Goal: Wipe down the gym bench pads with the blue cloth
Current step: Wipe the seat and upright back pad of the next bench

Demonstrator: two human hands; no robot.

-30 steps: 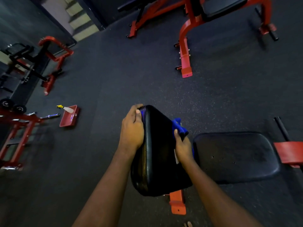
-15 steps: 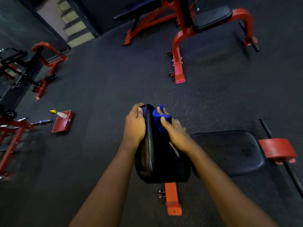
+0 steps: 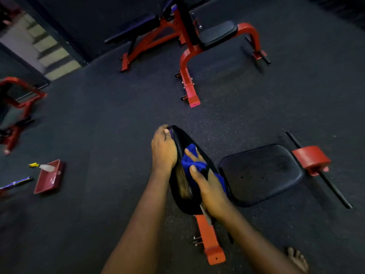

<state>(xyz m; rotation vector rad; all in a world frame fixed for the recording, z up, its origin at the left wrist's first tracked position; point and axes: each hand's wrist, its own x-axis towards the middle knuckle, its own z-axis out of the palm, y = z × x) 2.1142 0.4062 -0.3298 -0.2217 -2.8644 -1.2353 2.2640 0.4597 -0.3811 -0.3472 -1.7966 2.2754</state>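
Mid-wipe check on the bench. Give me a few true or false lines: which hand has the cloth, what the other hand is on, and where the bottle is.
1. The right hand holds the blue cloth against the upright back pad. True.
2. The left hand rests on the seat pad. False: it grips the back pad's top edge; the seat pad lies off to the right.
3. The blue cloth lies on the seat pad. False: it is on the back pad, under the right hand's fingers.
4. A bottle lies at the red tray on the floor to the left. True.
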